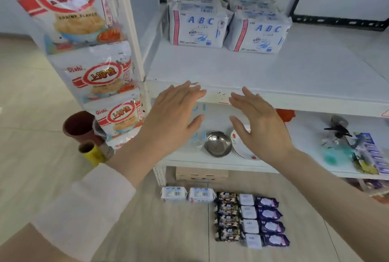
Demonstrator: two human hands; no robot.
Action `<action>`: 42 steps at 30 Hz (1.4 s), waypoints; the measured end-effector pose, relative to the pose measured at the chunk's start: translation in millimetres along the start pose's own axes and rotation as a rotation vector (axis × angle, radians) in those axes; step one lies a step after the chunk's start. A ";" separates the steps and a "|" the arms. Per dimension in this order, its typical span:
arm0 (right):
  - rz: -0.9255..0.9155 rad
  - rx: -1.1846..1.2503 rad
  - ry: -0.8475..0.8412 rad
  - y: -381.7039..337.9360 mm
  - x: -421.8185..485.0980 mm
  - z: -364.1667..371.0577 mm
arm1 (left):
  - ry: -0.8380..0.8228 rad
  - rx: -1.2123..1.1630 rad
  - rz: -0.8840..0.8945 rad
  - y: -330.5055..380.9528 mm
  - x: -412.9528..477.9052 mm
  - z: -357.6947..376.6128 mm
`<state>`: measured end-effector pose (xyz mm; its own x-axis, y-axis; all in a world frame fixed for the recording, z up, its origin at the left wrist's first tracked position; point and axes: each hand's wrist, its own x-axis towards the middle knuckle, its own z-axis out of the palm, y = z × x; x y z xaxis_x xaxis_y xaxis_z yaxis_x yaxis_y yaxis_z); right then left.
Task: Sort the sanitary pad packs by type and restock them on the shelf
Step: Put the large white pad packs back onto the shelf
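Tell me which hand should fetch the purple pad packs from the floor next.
The right hand, probably. Both hands are open and empty, but the column of dark purple plastic packs lies at the right end of the floor rows, nearer it than the left hand.

The single head-worn camera looks forward and down from close behind the left hand (174, 118) and right hand (259, 127). The shelf (273, 72) fills the view just beyond them, the floor (31, 114) below.

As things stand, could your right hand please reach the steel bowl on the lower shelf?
Probably yes: the right hand is open and empty, near the steel bowl, with nothing visibly between them.
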<state>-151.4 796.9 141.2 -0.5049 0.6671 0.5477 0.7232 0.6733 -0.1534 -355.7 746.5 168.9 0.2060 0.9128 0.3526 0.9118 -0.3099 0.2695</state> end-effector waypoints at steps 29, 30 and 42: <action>0.295 -0.059 -1.143 150.7 -391.4 603.3 | -0.671 -0.007 -0.460 -247.4 -272.3 692.6; 0.271 -0.069 -1.125 159.8 -393.6 626.9 | -0.648 0.012 -0.429 -262.2 -272.8 710.9; 0.038 0.071 -0.816 220.3 -425.2 737.4 | -0.520 0.082 -0.205 -343.8 -272.3 790.6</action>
<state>-124.9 896.6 -732.0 -0.6843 0.6935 -0.2251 0.7291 0.6458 -0.2269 -444.4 814.7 -728.3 0.1508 0.9694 -0.1935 0.9719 -0.1095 0.2085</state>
